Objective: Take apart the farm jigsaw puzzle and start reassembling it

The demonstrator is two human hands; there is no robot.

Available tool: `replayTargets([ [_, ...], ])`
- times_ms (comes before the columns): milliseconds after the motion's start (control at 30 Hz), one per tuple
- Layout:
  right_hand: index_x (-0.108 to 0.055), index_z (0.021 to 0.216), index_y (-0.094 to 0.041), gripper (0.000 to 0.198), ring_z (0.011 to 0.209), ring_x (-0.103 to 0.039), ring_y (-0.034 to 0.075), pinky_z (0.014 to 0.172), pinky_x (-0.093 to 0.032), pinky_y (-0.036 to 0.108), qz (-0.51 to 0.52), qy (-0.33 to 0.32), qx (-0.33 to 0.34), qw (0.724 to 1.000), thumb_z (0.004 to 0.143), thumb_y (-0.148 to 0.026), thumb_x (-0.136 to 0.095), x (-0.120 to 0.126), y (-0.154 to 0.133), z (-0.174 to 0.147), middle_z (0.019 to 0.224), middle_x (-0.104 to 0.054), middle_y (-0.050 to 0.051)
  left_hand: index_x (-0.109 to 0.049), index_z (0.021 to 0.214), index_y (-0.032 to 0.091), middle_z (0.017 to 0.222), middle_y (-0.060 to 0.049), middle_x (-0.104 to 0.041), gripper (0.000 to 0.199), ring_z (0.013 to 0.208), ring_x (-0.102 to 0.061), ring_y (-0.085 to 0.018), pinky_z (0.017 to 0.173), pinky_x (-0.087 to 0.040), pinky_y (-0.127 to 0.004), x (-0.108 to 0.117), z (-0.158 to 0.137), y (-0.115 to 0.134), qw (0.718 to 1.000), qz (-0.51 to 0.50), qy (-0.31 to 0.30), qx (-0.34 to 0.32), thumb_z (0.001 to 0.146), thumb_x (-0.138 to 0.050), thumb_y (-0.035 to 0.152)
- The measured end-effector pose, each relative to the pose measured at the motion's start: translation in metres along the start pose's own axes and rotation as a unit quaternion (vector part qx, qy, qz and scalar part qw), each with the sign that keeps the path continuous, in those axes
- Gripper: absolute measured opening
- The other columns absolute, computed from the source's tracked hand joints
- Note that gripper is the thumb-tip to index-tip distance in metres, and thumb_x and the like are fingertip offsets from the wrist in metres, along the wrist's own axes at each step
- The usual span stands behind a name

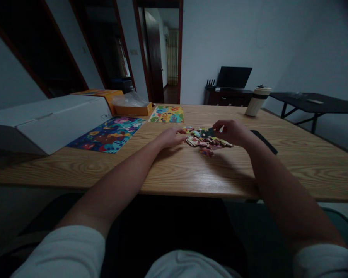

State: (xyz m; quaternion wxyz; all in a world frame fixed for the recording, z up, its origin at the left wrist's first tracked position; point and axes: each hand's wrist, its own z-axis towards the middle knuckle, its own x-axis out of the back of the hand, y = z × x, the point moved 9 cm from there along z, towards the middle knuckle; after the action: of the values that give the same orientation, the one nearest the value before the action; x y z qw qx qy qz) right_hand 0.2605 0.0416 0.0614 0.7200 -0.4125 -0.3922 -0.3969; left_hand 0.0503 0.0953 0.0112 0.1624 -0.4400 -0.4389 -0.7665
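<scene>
Head view: puzzle pieces [201, 143] heaped on the table [191, 173]. I see the left hand [170, 138] at their left edge, fingers loosely parted. Right hand [233, 131] opposite, fingertips at a dark green piece [208, 133]; pinched or not, I can't tell.

Jigsaw pieces [201, 143]: yellow, pink, dark green. Picture sheet [111, 133]: dark blue, multicoloured motifs. Carton [60, 121]: white. Counter [174, 173]: brown wood grain.

A dark screen [234, 77] stands on a cabinet [230, 95] before a dim, pale wall [208, 38], right of an open door [154, 50].
</scene>
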Motion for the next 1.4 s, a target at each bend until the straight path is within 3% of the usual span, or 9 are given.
replayTargets([
  [133,-0.069,0.095,-0.019,0.017,0.06,-0.057,0.014,0.055,-0.041,0.026,0.077,0.055,0.091,0.991,0.083,-0.023,-0.057,-0.005,-0.034,-0.002,0.078,-0.067,0.004,-0.06,0.124,0.016,0.108,-0.012,-0.071,0.052,0.089,-0.067,-0.02,0.075,-0.048,-0.032,-0.013,-0.005,0.013,0.961,-0.265,-0.082,0.006,0.083,-0.068,0.046],
  [267,-0.068,0.092,-0.019,0.015,0.073,-0.06,0.015,0.066,-0.045,0.027,0.092,0.068,0.197,0.974,0.083,-0.017,-0.056,-0.017,-0.065,-0.007,0.097,-0.067,0.008,-0.059,0.126,0.016,0.107,-0.012,-0.07,0.065,0.087,-0.066,-0.019,0.073,-0.048,-0.031,-0.01,-0.01,0.026,0.926,-0.363,-0.099,-0.014,0.068,-0.083,0.034],
  [367,-0.068,0.094,-0.019,0.016,0.078,-0.06,0.017,0.07,-0.045,0.028,0.079,0.054,0.188,0.978,0.083,-0.017,-0.057,-0.023,-0.067,-0.005,0.102,-0.066,0.009,-0.061,0.123,0.015,0.099,-0.009,-0.069,0.062,0.082,-0.066,-0.017,0.069,-0.047,-0.029,-0.005,-0.011,0.029,0.927,-0.365,-0.086,-0.02,0.066,-0.082,0.024],
  [533,-0.065,0.104,-0.02,0.021,0.074,-0.06,0.016,0.064,-0.043,0.026,0.078,-0.009,0.106,0.991,0.086,-0.026,-0.057,-0.034,-0.052,-0.003,0.096,-0.068,0.008,-0.06,0.125,0.013,0.091,-0.007,-0.07,0.054,0.077,-0.066,-0.016,0.066,-0.046,-0.027,0.002,-0.01,0.028,0.943,-0.323,-0.079,-0.014,0.074,-0.074,0.02],
  [767,-0.066,0.099,-0.021,0.03,0.067,-0.061,0.016,0.058,-0.041,0.025,0.041,-0.239,0.039,0.969,0.084,-0.046,-0.064,-0.065,-0.021,-0.013,0.083,-0.071,0.005,-0.063,0.11,0.014,0.087,-0.006,-0.07,0.029,0.073,-0.066,-0.015,0.068,-0.049,-0.029,0.017,-0.012,0.01,0.955,-0.291,-0.047,0.027,0.082,-0.068,0.019],
  [1000,-0.066,0.096,-0.022,0.035,0.069,-0.062,0.016,0.057,-0.04,0.025,0.032,-0.269,0.036,0.962,0.085,-0.054,-0.061,-0.068,-0.021,-0.016,0.085,-0.073,0.005,-0.055,0.09,0.016,0.087,-0.006,-0.07,0.015,0.07,-0.064,-0.013,0.058,-0.047,-0.023,0.034,-0.013,-0.018,0.965,-0.24,0.009,0.104,0.084,-0.067,0.022],
  [1100,-0.066,0.096,-0.022,0.031,0.071,-0.062,0.017,0.058,-0.04,0.026,0.016,-0.244,0.044,0.969,0.085,-0.05,-0.062,-0.07,-0.028,-0.014,0.088,-0.072,0.005,-0.055,0.082,0.016,0.08,-0.004,-0.066,0.017,0.066,-0.06,-0.012,0.053,-0.043,-0.022,0.042,-0.014,-0.023,0.976,-0.187,0.024,0.106,0.08,-0.069,0.025],
  [1233,-0.066,0.105,-0.022,0.029,0.082,-0.063,0.021,0.067,-0.042,0.028,-0.037,-0.129,0.068,0.989,0.087,-0.043,-0.06,-0.063,-0.04,-0.005,0.103,-0.07,0.009,-0.056,0.079,0.017,0.075,-0.002,-0.062,0.018,0.063,-0.057,-0.012,0.052,-0.04,-0.022,0.044,-0.013,-0.029,0.987,-0.113,-0.003,0.112,0.077,-0.071,0.026],
  [1400,-0.063,0.122,-0.021,0.042,0.108,-0.057,0.029,0.09,-0.041,0.037,-0.074,-0.05,0.114,0.989,0.09,-0.046,-0.054,-0.068,-0.053,-0.001,0.124,-0.064,0.013,-0.058,0.103,0.019,0.077,-0.003,-0.069,0.031,0.061,-0.06,-0.015,0.052,-0.04,-0.024,0.027,-0.012,-0.054,0.984,-0.059,-0.06,0.157,0.074,-0.069,0.019],
])
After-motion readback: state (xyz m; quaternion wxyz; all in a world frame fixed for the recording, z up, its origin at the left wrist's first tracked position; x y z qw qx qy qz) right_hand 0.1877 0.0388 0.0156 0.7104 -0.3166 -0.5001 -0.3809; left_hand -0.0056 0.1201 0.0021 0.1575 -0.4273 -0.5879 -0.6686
